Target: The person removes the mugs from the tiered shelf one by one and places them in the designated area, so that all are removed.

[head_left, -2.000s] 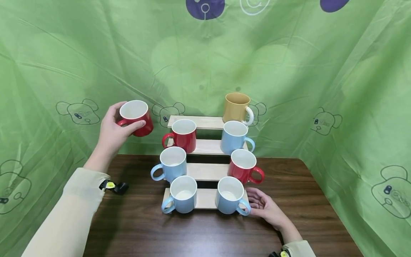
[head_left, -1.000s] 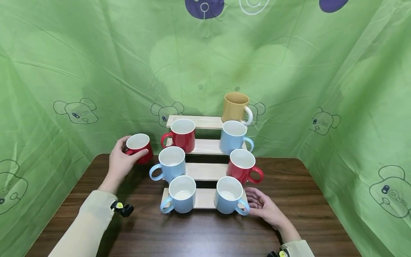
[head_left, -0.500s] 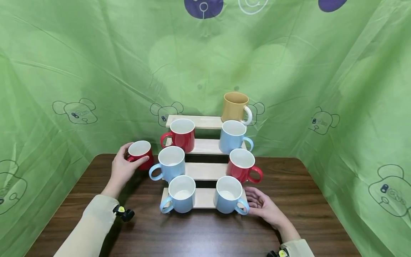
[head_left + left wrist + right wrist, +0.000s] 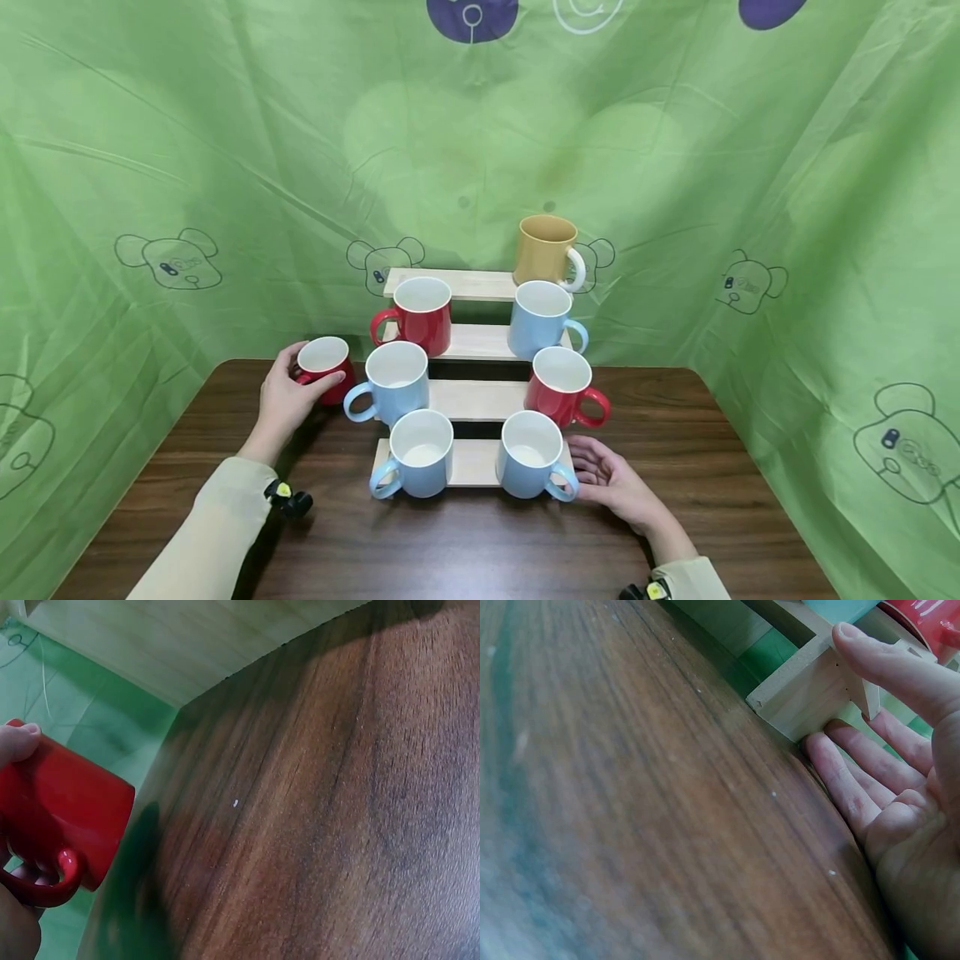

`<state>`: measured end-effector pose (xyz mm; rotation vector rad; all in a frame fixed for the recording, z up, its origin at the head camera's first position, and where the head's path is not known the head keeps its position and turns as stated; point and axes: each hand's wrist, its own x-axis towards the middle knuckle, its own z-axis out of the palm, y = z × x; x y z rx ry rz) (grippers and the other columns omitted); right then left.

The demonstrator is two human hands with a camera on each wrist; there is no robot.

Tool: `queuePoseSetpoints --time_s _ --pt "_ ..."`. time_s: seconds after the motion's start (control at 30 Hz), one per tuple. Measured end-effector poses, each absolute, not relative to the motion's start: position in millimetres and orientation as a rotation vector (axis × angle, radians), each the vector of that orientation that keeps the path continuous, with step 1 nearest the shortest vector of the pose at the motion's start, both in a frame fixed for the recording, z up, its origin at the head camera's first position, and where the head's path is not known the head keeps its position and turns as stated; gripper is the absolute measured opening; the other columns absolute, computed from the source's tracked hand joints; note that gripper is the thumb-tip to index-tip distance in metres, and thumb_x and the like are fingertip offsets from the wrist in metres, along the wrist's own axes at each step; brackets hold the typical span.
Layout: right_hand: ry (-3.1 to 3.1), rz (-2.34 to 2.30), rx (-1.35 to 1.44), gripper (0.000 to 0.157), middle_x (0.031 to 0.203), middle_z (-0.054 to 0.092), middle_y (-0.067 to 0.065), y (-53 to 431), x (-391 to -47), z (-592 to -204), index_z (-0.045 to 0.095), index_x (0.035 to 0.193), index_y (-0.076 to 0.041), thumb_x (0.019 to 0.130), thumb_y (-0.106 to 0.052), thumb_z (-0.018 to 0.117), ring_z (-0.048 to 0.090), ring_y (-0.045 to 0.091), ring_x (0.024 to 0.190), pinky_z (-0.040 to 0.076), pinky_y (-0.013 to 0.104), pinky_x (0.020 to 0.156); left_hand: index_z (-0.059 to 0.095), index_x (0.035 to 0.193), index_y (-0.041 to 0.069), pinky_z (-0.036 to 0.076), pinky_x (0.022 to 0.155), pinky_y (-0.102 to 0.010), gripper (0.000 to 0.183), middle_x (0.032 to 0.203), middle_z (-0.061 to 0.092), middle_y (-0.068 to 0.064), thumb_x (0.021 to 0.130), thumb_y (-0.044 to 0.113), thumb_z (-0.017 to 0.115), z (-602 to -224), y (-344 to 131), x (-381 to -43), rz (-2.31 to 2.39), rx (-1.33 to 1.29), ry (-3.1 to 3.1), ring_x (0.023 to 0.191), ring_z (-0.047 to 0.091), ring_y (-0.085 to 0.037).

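My left hand (image 4: 288, 400) grips a red mug (image 4: 341, 387) with a white inside, thumb on the near side. In the left wrist view the red mug (image 4: 67, 810) is close over the tabletop, its handle towards my palm. It stands left of a stepped wooden rack (image 4: 476, 462). My right hand (image 4: 611, 483) rests by the rack's lower right end, fingers loosely extended and holding no mug. In the right wrist view its thumb (image 4: 892, 667) and fingertips lie right at the rack's end piece (image 4: 802, 694).
Several mugs stand on the rack: a tan mug (image 4: 543, 250) on top, then a red mug (image 4: 423, 321), another red mug (image 4: 555, 387) and light blue mugs such as the front left one (image 4: 423, 458). Green cloth (image 4: 637, 167) surrounds the brown table (image 4: 450, 550).
My left hand has brought the red mug down from beside the top step to low beside the rack's left side. The right hand stays at the rack's end.
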<state>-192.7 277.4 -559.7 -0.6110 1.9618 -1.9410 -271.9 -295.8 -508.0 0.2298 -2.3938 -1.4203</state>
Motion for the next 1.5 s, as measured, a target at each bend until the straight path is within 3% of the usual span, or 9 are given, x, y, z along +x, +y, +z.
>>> queuePoseSetpoints --time_s 0.17,0.37,0.73,1.03,1.33,1.5 --pt "1.959 -1.941 -0.635 0.073 0.150 0.059 0.024 278.8 -193.1 -560.4 0.034 0.157 0.016 0.099 0.005 0.076 0.067 0.016 0.129 0.056 0.029 0.107 0.045 0.161 0.007 0.048 0.108 -0.041 0.095 0.154 0.058 -0.021 0.087 0.039 0.095 -509.8 -294.7 -273.6 -1.415 0.225 -2.410 0.139 0.057 -0.037" --pt "1.967 -1.937 -0.601 0.073 0.150 0.061 0.019 278.9 -192.7 -559.9 0.036 0.158 0.012 0.098 0.004 0.077 0.068 0.017 0.129 0.057 0.030 0.107 0.044 0.162 0.007 0.048 0.112 -0.052 0.096 0.156 0.057 -0.022 0.087 0.040 0.095 -512.9 -295.3 -276.5 -1.424 0.233 -2.417 0.140 0.056 -0.037" --pt "1.988 -1.932 -0.582 0.077 0.154 0.055 0.028 278.6 -190.1 -562.4 0.036 0.160 0.010 0.097 0.003 0.079 0.067 0.017 0.130 0.055 0.029 0.108 0.043 0.162 0.005 0.049 0.112 -0.047 0.095 0.155 0.057 -0.022 0.088 0.035 0.095 -519.0 -296.1 -277.6 -1.454 0.254 -2.428 0.140 0.057 -0.036" --pt "1.966 -1.941 -0.597 0.075 0.153 0.056 0.028 278.0 -189.4 -564.7 0.036 0.160 0.009 0.097 0.006 0.077 0.067 0.019 0.131 0.056 0.030 0.108 0.042 0.163 0.005 0.049 0.115 -0.051 0.096 0.156 0.056 -0.023 0.088 0.034 0.095 -523.0 -298.4 -277.9 -1.469 0.270 -2.431 0.140 0.057 -0.037" --pt "1.992 -1.929 -0.569 0.077 0.155 0.053 0.030 277.2 -190.3 -560.3 0.036 0.160 0.010 0.097 0.002 0.079 0.066 0.017 0.131 0.055 0.029 0.109 0.041 0.163 0.007 0.049 0.111 -0.041 0.097 0.157 0.055 -0.022 0.088 0.037 0.095 -524.3 -302.5 -283.0 -1.474 0.250 -2.443 0.140 0.056 -0.037" --pt "1.980 -1.929 -0.577 0.077 0.154 0.055 0.028 276.8 -192.1 -557.6 0.036 0.160 0.010 0.097 0.003 0.079 0.067 0.017 0.130 0.055 0.029 0.108 0.037 0.164 0.006 0.048 0.116 -0.052 0.099 0.158 0.053 -0.024 0.090 0.039 0.093 -525.7 -304.7 -284.6 -1.460 0.225 -2.475 0.141 0.054 -0.040"
